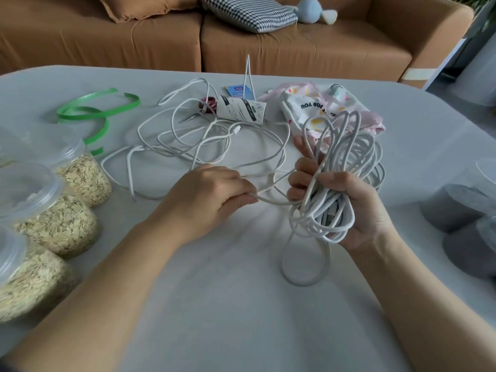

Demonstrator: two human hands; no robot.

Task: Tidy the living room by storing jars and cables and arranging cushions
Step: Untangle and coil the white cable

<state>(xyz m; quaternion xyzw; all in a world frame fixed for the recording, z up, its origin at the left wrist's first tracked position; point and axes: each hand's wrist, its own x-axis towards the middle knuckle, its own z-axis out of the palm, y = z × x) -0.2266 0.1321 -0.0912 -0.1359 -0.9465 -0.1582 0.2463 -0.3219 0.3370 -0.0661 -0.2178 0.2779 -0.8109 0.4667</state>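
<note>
The grip of the right hand is closed round a bundle of white cable loops over the counter. The strand running to the loose tangle is pinched by the left hand. Slack should be fed evenly, so that snags are avoided.

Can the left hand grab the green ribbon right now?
Probably not yet. The left hand is pinching the white cable, so it is busy. The green ribbon lies in the open on the table, so letting go should free the way.
</note>
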